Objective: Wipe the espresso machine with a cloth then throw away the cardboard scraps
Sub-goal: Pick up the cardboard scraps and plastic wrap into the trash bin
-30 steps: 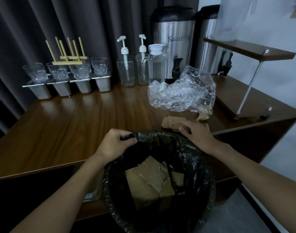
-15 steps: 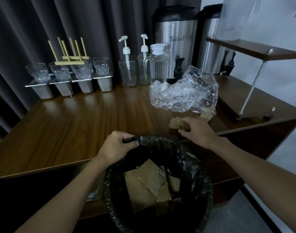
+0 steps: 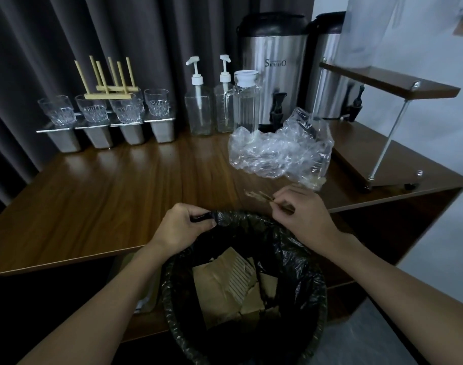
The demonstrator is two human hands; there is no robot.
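A bin lined with a black bag stands against the front edge of the wooden counter. Several brown cardboard pieces lie inside it. My left hand grips the bag's rim at the far left. My right hand pinches a thin cardboard scrap just above the counter edge, beyond the bin's rim. Another small scrap lies under the edge of a crumpled clear plastic bag. No cloth is in view.
Two steel dispensers stand at the back. Two pump bottles, a glass jug, and glasses on steel holders line the rear. A small wooden shelf stand sits at the right.
My right hand drew the scrap back from near the plastic bag toward the bin's rim. The left hand kept its grip on the bag.
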